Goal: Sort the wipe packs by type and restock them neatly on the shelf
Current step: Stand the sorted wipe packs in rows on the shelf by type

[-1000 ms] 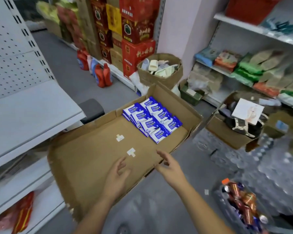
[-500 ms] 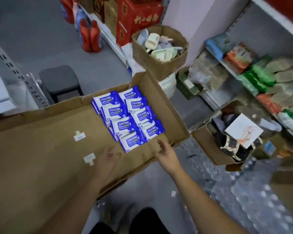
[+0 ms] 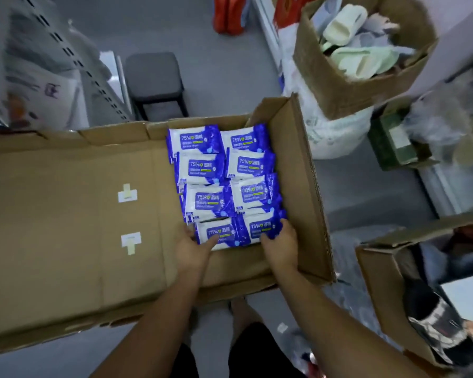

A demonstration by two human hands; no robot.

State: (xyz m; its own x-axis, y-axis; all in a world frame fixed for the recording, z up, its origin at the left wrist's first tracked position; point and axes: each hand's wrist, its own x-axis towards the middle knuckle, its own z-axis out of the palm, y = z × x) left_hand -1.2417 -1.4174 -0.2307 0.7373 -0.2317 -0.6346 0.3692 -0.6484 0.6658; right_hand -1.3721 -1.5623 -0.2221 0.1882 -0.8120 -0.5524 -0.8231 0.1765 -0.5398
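Big flat cardboard box (image 3: 66, 241) is mostly bare inside. Behind it on the floor are a smaller carton of slippers (image 3: 352, 91) and a dark stool (image 3: 153, 75). The blue-and-white alcohol wipe packs (image 3: 221, 181) sit in the box's right end, two columns, overlapping. Left hand (image 3: 191, 252) grips the near-left pack (image 3: 219, 233), thumb on top. Right hand (image 3: 280, 246) has its fingers (image 3: 280, 227) curled round the near-right pack (image 3: 260, 227). Two tape bits (image 3: 127, 193) are stuck mid-box.
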